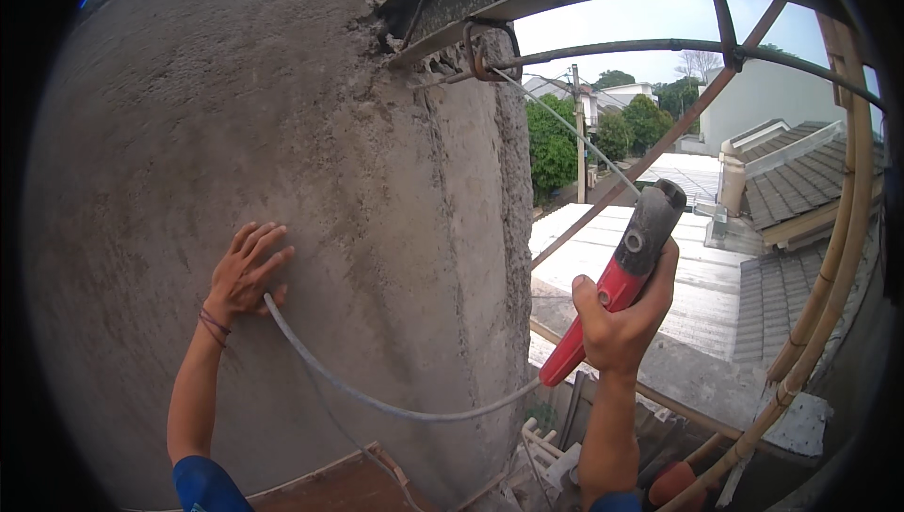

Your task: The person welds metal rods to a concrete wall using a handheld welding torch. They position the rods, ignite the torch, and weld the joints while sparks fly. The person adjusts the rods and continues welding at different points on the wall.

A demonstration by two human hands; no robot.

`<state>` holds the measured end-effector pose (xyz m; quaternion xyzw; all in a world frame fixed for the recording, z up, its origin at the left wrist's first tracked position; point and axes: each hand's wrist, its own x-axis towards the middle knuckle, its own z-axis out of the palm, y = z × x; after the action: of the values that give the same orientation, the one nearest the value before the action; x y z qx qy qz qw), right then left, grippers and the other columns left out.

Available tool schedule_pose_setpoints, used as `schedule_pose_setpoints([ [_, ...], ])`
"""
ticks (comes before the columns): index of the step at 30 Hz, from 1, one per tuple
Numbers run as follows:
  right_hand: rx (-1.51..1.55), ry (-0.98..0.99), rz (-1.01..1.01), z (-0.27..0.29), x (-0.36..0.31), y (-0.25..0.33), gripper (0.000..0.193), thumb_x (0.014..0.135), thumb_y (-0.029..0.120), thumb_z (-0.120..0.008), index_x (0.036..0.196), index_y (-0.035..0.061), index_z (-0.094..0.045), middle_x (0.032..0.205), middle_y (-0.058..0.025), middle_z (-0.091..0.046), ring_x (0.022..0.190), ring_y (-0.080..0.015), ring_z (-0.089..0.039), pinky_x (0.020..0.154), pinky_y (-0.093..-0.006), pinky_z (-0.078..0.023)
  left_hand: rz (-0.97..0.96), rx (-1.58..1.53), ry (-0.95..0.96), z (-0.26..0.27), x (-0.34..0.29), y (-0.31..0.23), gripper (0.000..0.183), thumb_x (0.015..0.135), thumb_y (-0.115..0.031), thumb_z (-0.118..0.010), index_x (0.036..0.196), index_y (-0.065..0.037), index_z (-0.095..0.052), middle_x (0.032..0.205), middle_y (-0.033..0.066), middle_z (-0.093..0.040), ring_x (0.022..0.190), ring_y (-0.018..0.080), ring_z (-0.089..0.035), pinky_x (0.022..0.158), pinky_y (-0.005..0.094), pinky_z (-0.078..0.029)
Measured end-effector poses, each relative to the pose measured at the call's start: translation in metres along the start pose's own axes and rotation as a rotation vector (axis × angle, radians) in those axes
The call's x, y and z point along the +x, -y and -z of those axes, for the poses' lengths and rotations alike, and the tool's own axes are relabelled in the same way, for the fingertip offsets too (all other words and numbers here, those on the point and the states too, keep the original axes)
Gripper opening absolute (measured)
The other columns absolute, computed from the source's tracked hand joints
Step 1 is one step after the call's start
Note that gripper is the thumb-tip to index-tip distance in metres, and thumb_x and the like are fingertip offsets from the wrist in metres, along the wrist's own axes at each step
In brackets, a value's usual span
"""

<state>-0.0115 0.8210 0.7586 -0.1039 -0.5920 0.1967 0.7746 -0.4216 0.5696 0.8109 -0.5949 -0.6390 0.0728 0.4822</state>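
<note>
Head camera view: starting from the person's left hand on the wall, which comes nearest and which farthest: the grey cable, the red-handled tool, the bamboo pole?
From the left hand, flat on the plastered wall:
1. Grey cable: its end sits right at the hand's heel, sagging off to the right.
2. Red-handled tool: gripped in the right hand, past the wall's corner.
3. Bamboo pole: far right edge.

A rough grey plastered wall (358,230) carries a thin grey cable (377,404) sagging from nine toward four o'clock.

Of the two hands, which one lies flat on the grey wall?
The left hand, fingers spread on the plastered wall above the grey cable. The right hand is off the wall and grips a red-handled tool.
</note>
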Motion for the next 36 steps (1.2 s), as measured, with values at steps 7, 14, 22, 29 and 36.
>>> schedule_pose_setpoints([
  [7, -0.005, 0.050, -0.078, 0.006, 0.005, 0.005, 0.066, 0.069, 0.006, -0.071, 0.129, -0.0031, -0.046, 0.096, -0.0080, -0.055, 0.081, -0.0168, -0.057, 0.076, -0.0318, -0.049, -0.008, 0.010, 0.000, 0.000, -0.001, 0.001, 0.063, 0.068, -0.032, -0.068, 0.128, -0.016, -0.057, 0.145, 0.0132, -0.047, 0.137, 0.0319, -0.041, 0.122, 0.0474, -0.028],
  [14, -0.005, 0.057, -0.059, 0.007, 0.007, 0.005, 0.067, 0.069, 0.005, -0.071, 0.130, -0.0030, -0.046, 0.093, -0.0079, -0.056, 0.079, -0.0166, -0.059, 0.074, -0.0315, -0.050, -0.030, 0.044, -0.035, -0.006, -0.002, 0.003, 0.070, 0.065, -0.030, -0.070, 0.132, -0.017, -0.053, 0.144, 0.0133, -0.046, 0.136, 0.0332, -0.042, 0.120, 0.0478, -0.030],
  [22, 0.018, 0.089, -0.075, 0.012, 0.016, 0.008, 0.067, 0.068, 0.003, -0.072, 0.129, -0.0028, -0.046, 0.093, -0.0082, -0.057, 0.077, -0.0164, -0.061, 0.073, -0.0313, -0.051, 0.002, 0.047, 0.024, 0.000, -0.001, 0.001, 0.069, 0.068, -0.031, -0.068, 0.134, -0.018, -0.052, 0.145, 0.0120, -0.046, 0.136, 0.0316, -0.042, 0.121, 0.0467, -0.030],
  [29, -0.015, 0.064, 0.017, 0.007, 0.014, -0.010, 0.063, 0.071, 0.006, -0.074, 0.127, -0.0012, -0.047, 0.094, -0.0067, -0.055, 0.076, -0.0146, -0.056, 0.072, -0.0299, -0.049, 0.009, -0.002, -0.007, 0.003, 0.001, -0.002, 0.068, 0.067, -0.028, -0.070, 0.132, -0.017, -0.054, 0.145, 0.0120, -0.047, 0.136, 0.0326, -0.043, 0.120, 0.0472, -0.032],
  [36, 0.355, -0.058, -0.316, -0.017, 0.001, 0.001, 0.056, 0.074, 0.006, -0.076, 0.124, 0.0016, -0.051, 0.093, -0.0048, -0.054, 0.074, -0.0152, -0.055, 0.066, -0.0279, -0.047, 0.011, -0.023, -0.034, 0.006, -0.001, -0.004, 0.065, 0.068, -0.027, -0.068, 0.131, -0.015, -0.053, 0.144, 0.0117, -0.047, 0.135, 0.0311, -0.044, 0.119, 0.0459, -0.033],
])
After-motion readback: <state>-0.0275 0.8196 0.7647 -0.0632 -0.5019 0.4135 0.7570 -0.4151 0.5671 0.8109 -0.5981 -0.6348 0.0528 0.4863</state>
